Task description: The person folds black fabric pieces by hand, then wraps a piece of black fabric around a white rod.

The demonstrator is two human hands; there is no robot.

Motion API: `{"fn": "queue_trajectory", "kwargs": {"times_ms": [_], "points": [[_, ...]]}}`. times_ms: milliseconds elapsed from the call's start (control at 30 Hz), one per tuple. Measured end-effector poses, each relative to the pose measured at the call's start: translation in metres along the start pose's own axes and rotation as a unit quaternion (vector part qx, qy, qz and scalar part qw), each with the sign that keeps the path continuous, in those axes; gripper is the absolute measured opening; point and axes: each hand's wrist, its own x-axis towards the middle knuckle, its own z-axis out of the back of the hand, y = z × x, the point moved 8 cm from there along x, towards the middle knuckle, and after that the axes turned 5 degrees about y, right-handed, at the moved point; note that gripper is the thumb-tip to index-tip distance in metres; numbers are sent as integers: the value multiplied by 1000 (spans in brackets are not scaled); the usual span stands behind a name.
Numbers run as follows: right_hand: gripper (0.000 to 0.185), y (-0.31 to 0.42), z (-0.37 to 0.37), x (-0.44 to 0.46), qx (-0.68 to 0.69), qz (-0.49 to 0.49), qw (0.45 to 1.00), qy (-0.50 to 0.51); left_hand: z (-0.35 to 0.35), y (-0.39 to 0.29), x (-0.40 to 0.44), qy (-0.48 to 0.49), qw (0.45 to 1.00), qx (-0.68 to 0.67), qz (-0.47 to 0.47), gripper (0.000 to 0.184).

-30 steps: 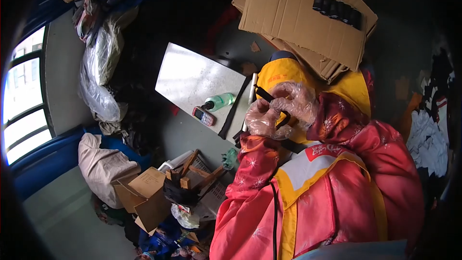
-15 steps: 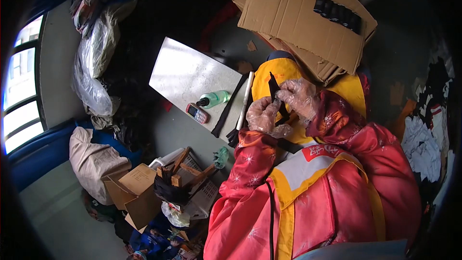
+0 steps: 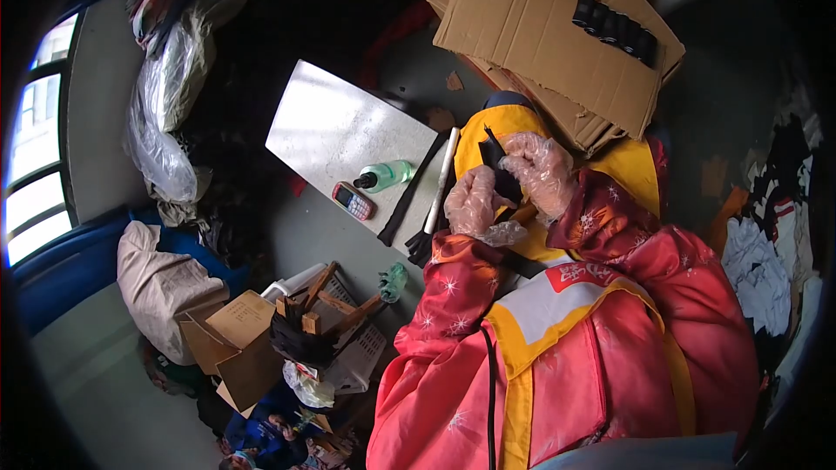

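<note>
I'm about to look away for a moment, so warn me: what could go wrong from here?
The loose, clear gloves on the left hand and right hand might slip on or snag the black strip between them. The black bundles lie near one edge of the cardboard, so a knock could send some off. The green bottle is beside the phone; a leak might wet it.

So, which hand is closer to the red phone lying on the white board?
Left. The left hand is to the right of the phone, past the edge of the white board; the right hand is farther off on that same side.
</note>
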Motion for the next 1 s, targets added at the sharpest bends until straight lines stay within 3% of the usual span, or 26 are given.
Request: {"fn": "queue_trajectory", "kwargs": {"times_ms": [33, 167, 233, 300, 333, 400, 467, 533, 567, 667, 700, 733, 767, 800, 867, 900, 933, 1000], "points": [[22, -1, 0, 0, -1, 0, 1000, 0, -7, -14, -3, 33, 988, 127, -75, 17], [30, 3, -13, -2, 114, -34, 992, 34, 21, 16, 6, -30, 1000, -4, -3, 24], [33, 7, -12, -1, 146, -23, 988, 35, 21, 10, 0, -55, 998, 20, 22, 23], [28, 3, -2, 1, -24, -38, 999, -3, 18, -4, -7, -94, 987, 122, 37, 22], [28, 4, -1, 1, -24, -37, 999, -4, 9, -10, -12, -93, 988, 122, 36, 22], [26, 18, -1, 1, -65, 30, 997, -12, -9, -23, -19, -74, 989, 126, -6, 20], [24, 21, 1, 1, -95, 67, 993, -28, -11, -21, -15, -35, 985, 124, -115, 17], [19, 8, -3, 1, 29, -35, 999, 18, -10, -25, -13, -54, 960, 220, -162, 20], [15, 17, 0, -1, -105, -17, 993, 41, -9, -23, -15, -54, 960, 221, -164, 20], [21, 33, 2, -5, -65, 22, 996, 63, -21, -38, -20, -14, 951, 230, -206, 27], [26, 56, -1, -9, -129, 97, 982, 100, -22, -40, -20, -3, 930, 279, -240, 26], [26, 58, -3, -8, -128, 96, 982, 101, -24, -42, -22, 7, 905, 327, -272, 26], [26, 52, -4, -5, -99, 43, 989, 98, -21, -39, -23, 7, 905, 327, -272, 26], [25, 45, -4, -4, -71, -10, 993, 94, -13, -33, -20, 0, 945, 256, -205, 26], [25, 47, 0, -6, -135, 10, 988, 71, -4, -18, -17, -14, 992, 106, -64, 27], [25, 44, 1, -5, -67, -41, 995, 58, -1, -26, -19, -64, 992, 92, -60, 30], [25, 42, 0, -6, 0, -92, 995, 44, -2, -36, -18, -57, 983, 107, -141, 31], [22, 47, -2, -12, -11, -103, 994, 44, -23, -56, -20, 41, 938, 268, -216, 29]]}}
